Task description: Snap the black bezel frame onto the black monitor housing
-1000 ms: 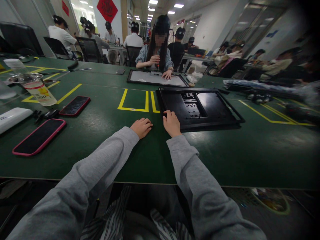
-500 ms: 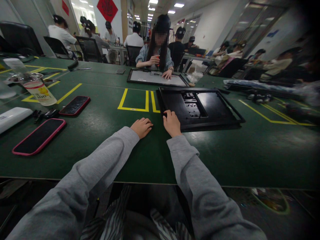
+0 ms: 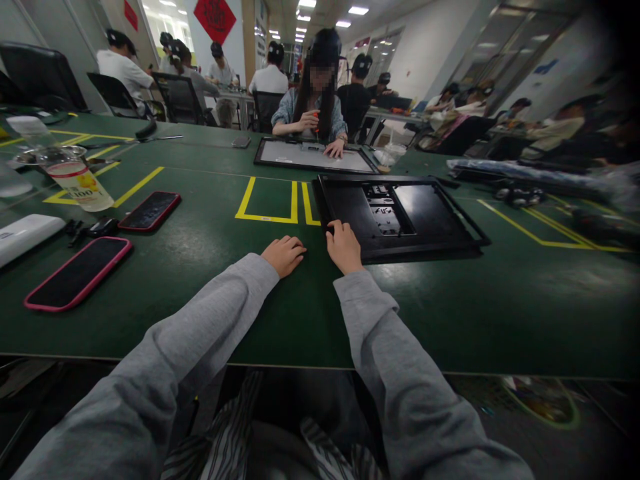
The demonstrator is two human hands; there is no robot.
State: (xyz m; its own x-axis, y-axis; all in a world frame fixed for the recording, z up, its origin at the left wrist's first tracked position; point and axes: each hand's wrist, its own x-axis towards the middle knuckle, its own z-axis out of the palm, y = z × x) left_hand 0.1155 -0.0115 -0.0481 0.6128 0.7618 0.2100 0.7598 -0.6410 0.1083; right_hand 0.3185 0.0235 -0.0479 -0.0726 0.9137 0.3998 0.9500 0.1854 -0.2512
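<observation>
My left hand [image 3: 284,256] lies on the green tabletop [image 3: 280,313], fingers loosely stretched out and nothing in it. To its right, my right hand [image 3: 345,247] rests at the near left corner of a black rectangular frame [image 3: 425,248]. Its fingers are apart and lightly bent against the frame's edge, not wrapped round it. Inside the frame is a glossy black panel [image 3: 430,210] with a recessed opening that shows small parts. The frame lies flat on the table. What is under my right fingertips is hidden.
Left are two red-edged phones [image 3: 77,273] [image 3: 150,211], a white box-like device [image 3: 30,235] and a labelled bottle [image 3: 83,183]. Yellow tape [image 3: 267,219] marks the table. Opposite, a co-worker holds an orange-handled screwdriver [image 3: 317,123] over a grey panel [image 3: 290,153]. Plastic-wrapped items [image 3: 515,170] lie right.
</observation>
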